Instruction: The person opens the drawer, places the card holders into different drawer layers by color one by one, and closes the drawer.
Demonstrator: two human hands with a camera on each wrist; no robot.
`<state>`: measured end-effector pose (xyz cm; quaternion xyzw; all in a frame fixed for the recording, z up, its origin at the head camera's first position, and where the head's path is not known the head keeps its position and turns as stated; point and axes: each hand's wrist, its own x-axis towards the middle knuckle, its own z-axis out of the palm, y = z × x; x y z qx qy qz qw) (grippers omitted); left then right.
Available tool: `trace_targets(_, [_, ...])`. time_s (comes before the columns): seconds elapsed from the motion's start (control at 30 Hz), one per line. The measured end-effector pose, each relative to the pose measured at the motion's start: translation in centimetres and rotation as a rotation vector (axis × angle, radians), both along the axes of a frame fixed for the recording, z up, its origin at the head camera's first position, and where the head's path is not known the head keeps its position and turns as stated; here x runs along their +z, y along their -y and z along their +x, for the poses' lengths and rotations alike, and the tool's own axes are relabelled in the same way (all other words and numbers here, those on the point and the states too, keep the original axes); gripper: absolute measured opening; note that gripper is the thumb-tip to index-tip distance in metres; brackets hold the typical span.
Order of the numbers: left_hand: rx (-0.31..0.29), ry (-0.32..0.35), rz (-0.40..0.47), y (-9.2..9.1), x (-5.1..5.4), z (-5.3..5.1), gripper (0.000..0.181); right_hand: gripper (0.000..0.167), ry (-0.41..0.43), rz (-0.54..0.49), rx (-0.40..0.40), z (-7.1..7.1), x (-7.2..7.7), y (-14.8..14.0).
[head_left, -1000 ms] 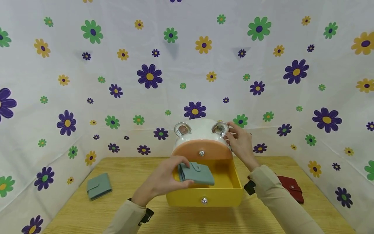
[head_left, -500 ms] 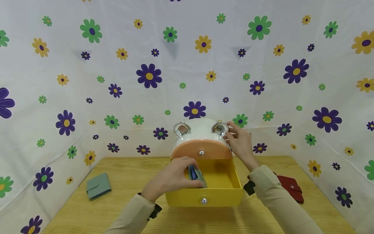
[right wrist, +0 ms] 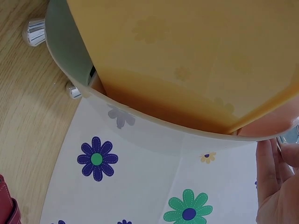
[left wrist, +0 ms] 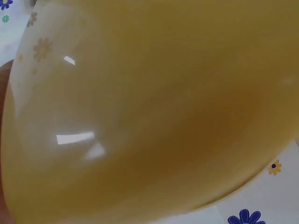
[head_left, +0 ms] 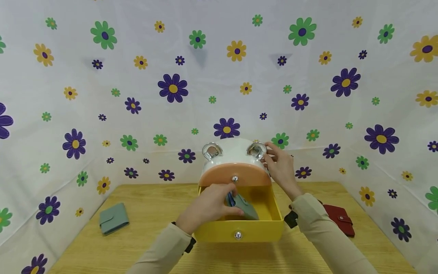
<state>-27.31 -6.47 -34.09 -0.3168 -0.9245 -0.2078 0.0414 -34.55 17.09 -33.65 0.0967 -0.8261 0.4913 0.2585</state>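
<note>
The person's left hand point(head_left: 212, 207) pinches a grey-green wallet point(head_left: 247, 208) between thumb and fingers, tilted inside the open yellow drawer point(head_left: 260, 231); I cannot tell whether it touches bottom. The right hand point(head_left: 282, 167) grips the right-hand silver ear point(head_left: 256, 151) of the cabinet point(head_left: 234, 154). I'd judge a light pinch, a levelled wallet and a steady right hand serve best here.

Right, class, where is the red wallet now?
In the head view, the red wallet lies at the right on the table, just beside the right sleeve.
</note>
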Motion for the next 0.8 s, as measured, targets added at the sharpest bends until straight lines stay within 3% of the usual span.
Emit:
trace_targets(0.17, [0.075, -0.143, -0.006, 0.2, 0.2, 0.2, 0.044, 0.041, 0.000, -0.002, 0.001, 0.0, 0.1, 0.1])
trace_targets(0.6, [0.146, -0.087, 0.191, 2.0, 0.4, 0.6, 0.025, 0.040, 0.038, 0.004, -0.006, 0.4, 0.2, 0.2])
trace_targets(0.8, [0.179, -0.118, 0.285, 3.4, -0.1, 0.5, 0.018, 0.039, 0.012, 0.004, -0.002, 0.3, 0.1, 0.1])
